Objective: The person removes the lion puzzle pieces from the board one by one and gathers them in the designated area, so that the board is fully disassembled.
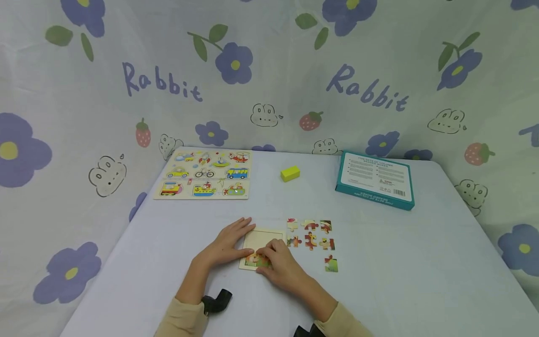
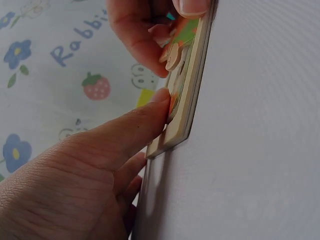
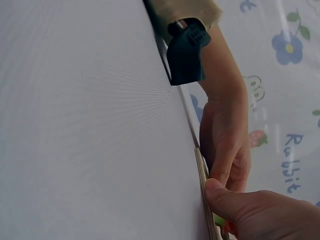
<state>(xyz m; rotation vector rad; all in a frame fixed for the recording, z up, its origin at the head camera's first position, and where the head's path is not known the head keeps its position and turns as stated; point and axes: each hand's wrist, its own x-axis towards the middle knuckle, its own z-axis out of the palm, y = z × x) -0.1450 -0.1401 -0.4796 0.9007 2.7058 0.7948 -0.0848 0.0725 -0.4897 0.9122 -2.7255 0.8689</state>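
A small square wooden puzzle tray (image 1: 261, 239) lies on the table, with colourful jigsaw pieces (image 1: 250, 261) along its near edge. My left hand (image 1: 225, 243) rests at the tray's left side, fingers stretched out and thumb pressing near the lower left. With thumb and fingertips, my right hand (image 1: 283, 267) pinches a jigsaw piece (image 2: 173, 57), which is tilted above the tray's near row in the left wrist view. The right hand hides part of that row. Several loose jigsaw pieces (image 1: 310, 241) are laid out to the right of the tray.
A wooden board with vehicle pictures (image 1: 205, 174) lies at the back left. Behind the tray sits a yellow block (image 1: 290, 173). A teal and white box (image 1: 375, 180) lies at the back right, near the patterned curtain (image 1: 286, 84).
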